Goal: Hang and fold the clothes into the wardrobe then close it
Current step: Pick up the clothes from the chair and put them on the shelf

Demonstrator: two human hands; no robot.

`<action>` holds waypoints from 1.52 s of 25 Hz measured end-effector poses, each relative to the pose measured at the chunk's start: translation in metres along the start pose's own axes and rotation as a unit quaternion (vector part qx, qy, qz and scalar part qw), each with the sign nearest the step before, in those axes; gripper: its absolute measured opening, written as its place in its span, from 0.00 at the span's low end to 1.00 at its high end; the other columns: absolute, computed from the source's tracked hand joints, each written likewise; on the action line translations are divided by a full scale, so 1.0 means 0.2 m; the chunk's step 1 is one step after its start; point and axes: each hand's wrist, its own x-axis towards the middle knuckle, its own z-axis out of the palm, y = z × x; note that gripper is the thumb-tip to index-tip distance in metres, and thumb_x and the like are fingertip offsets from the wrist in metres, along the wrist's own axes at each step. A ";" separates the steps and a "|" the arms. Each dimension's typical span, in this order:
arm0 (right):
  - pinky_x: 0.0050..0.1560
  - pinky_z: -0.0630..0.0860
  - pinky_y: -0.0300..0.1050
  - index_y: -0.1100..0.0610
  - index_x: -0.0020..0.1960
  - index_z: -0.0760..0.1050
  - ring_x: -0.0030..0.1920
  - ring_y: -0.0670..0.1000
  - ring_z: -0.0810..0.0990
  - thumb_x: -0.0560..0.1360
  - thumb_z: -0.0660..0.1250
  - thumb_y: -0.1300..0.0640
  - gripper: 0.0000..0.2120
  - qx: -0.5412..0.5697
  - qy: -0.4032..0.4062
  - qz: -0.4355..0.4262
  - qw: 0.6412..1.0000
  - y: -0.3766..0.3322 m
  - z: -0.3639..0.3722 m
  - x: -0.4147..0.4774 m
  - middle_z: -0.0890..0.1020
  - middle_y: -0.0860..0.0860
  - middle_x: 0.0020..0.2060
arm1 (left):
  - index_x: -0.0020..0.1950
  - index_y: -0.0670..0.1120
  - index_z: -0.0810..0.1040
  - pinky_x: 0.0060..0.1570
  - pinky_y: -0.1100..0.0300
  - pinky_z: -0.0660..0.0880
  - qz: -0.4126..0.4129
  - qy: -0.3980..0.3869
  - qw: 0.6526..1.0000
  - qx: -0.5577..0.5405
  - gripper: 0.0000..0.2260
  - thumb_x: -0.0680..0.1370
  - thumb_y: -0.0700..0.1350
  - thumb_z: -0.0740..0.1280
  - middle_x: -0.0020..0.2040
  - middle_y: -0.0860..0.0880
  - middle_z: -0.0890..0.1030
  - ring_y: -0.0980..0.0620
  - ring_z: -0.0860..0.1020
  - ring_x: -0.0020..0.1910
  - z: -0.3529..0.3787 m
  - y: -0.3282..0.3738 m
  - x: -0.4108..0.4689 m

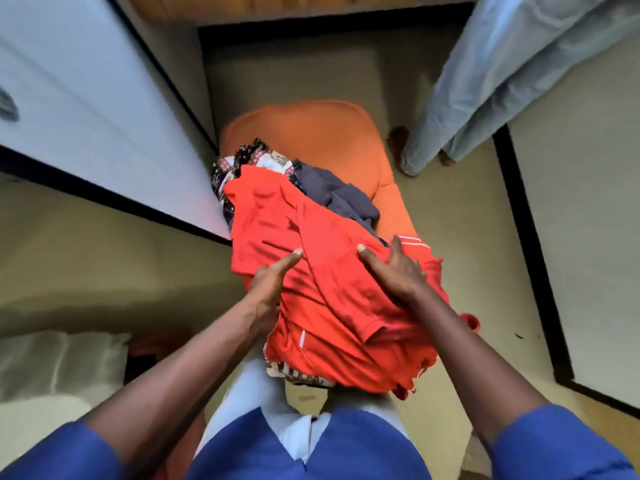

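A red shirt (pixel 322 271) with thin white stripes lies crumpled on top of a pile of clothes on an orange chair (pixel 311 129). Beneath and behind it are a dark grey garment (pixel 339 195) and a black-and-white patterned cloth (pixel 242 161). My left hand (pixel 268 289) holds the red shirt's left side, thumb on top and fingers tucked under the fabric. On the shirt's right part lies my right hand (pixel 398 268), fingers spread and pressing into the cloth. A white wardrobe door (pixel 86 98) with a dark edge stands at the left.
Another person stands at the upper right in light blue trousers (pixel 485 81), bare feet on the beige floor. A white panel with a black edge (pixel 588 220) runs along the right. A pale pillow (pixel 52 362) lies at the lower left.
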 end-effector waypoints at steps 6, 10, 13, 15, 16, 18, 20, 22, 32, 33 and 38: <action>0.68 0.75 0.55 0.52 0.71 0.76 0.60 0.57 0.83 0.64 0.75 0.31 0.41 0.321 -0.265 0.006 0.909 -0.04 0.02 0.20 0.85 0.53 0.59 | 0.66 0.49 0.81 0.63 0.44 0.78 0.034 0.042 0.991 -0.122 0.52 0.47 0.72 0.82 0.57 0.48 0.87 0.44 0.86 0.54 0.21 -0.09 -0.04; 0.49 0.84 0.51 0.57 0.51 0.88 0.47 0.58 0.87 0.71 0.71 0.47 0.16 0.406 -0.364 0.009 0.838 -0.05 -0.05 0.11 0.87 0.59 0.48 | 0.67 0.45 0.81 0.63 0.40 0.78 0.049 -0.029 0.982 -0.179 0.48 0.52 0.65 0.86 0.57 0.42 0.86 0.39 0.86 0.54 0.30 -0.04 -0.07; 0.38 0.84 0.49 0.58 0.44 0.88 0.41 0.56 0.88 0.72 0.67 0.50 0.15 0.469 -0.389 -0.010 0.793 -0.05 -0.11 -0.05 0.87 0.59 0.43 | 0.67 0.46 0.81 0.64 0.41 0.77 0.101 -0.066 0.969 -0.216 0.43 0.57 0.60 0.86 0.59 0.41 0.86 0.39 0.85 0.57 0.27 -0.04 -0.23; 0.41 0.84 0.51 0.59 0.53 0.87 0.45 0.57 0.87 0.74 0.66 0.51 0.16 0.489 -0.389 -0.040 0.779 -0.02 -0.11 -0.20 0.87 0.60 0.48 | 0.67 0.46 0.81 0.66 0.43 0.77 0.159 -0.080 0.948 -0.262 0.37 0.62 0.56 0.85 0.61 0.41 0.85 0.40 0.84 0.60 0.23 -0.11 -0.38; 0.43 0.84 0.52 0.59 0.58 0.84 0.46 0.58 0.87 0.75 0.67 0.52 0.17 0.498 -0.390 -0.059 0.773 -0.01 -0.11 -0.28 0.87 0.60 0.50 | 0.69 0.47 0.80 0.66 0.43 0.76 0.185 -0.088 0.937 -0.283 0.35 0.64 0.54 0.85 0.64 0.41 0.83 0.40 0.83 0.62 0.21 -0.16 -0.46; 0.45 0.84 0.53 0.57 0.64 0.80 0.49 0.59 0.87 0.75 0.69 0.53 0.19 0.504 -0.379 -0.091 0.771 0.01 -0.09 -0.43 0.86 0.60 0.54 | 0.71 0.46 0.79 0.68 0.41 0.75 0.214 -0.092 0.925 -0.301 0.35 0.66 0.54 0.83 0.66 0.40 0.82 0.40 0.81 0.65 0.16 -0.23 -0.62; 0.43 0.84 0.51 0.56 0.61 0.82 0.47 0.58 0.87 0.77 0.69 0.53 0.15 0.501 -0.383 -0.126 0.766 0.03 -0.07 -0.61 0.87 0.59 0.51 | 0.67 0.43 0.82 0.68 0.42 0.75 0.229 -0.088 0.922 -0.298 0.31 0.68 0.54 0.81 0.63 0.39 0.83 0.39 0.81 0.64 0.09 -0.32 -0.81; 0.42 0.84 0.49 0.55 0.52 0.86 0.44 0.56 0.87 0.76 0.68 0.54 0.10 0.495 -0.393 -0.160 0.758 0.04 -0.02 -0.79 0.87 0.57 0.47 | 0.65 0.43 0.83 0.68 0.43 0.76 0.258 -0.075 0.916 -0.299 0.24 0.72 0.52 0.78 0.61 0.39 0.84 0.39 0.82 0.63 0.00 -0.42 -1.01; 0.46 0.84 0.45 0.58 0.55 0.82 0.45 0.52 0.86 0.69 0.76 0.61 0.15 0.388 -0.348 -0.370 0.769 -0.09 0.47 -1.77 0.87 0.55 0.46 | 0.59 0.42 0.85 0.60 0.50 0.80 0.436 0.076 0.827 -0.348 0.16 0.73 0.47 0.75 0.56 0.42 0.87 0.45 0.86 0.54 -0.72 -1.13 -1.79; 0.46 0.83 0.44 0.59 0.58 0.81 0.47 0.52 0.86 0.72 0.74 0.62 0.15 0.380 -0.349 -0.386 0.765 -0.12 0.49 -1.85 0.86 0.56 0.47 | 0.60 0.43 0.85 0.56 0.52 0.82 0.442 0.080 0.821 -0.354 0.18 0.72 0.48 0.75 0.56 0.42 0.87 0.45 0.86 0.53 -0.77 -1.15 -1.84; 0.51 0.82 0.48 0.57 0.62 0.80 0.54 0.54 0.86 0.70 0.77 0.59 0.20 0.361 -0.346 -0.440 0.746 -0.44 0.53 -2.10 0.87 0.55 0.53 | 0.63 0.43 0.84 0.56 0.50 0.83 0.501 0.094 0.774 -0.376 0.21 0.71 0.48 0.76 0.57 0.43 0.86 0.45 0.86 0.55 -1.09 -1.09 -2.03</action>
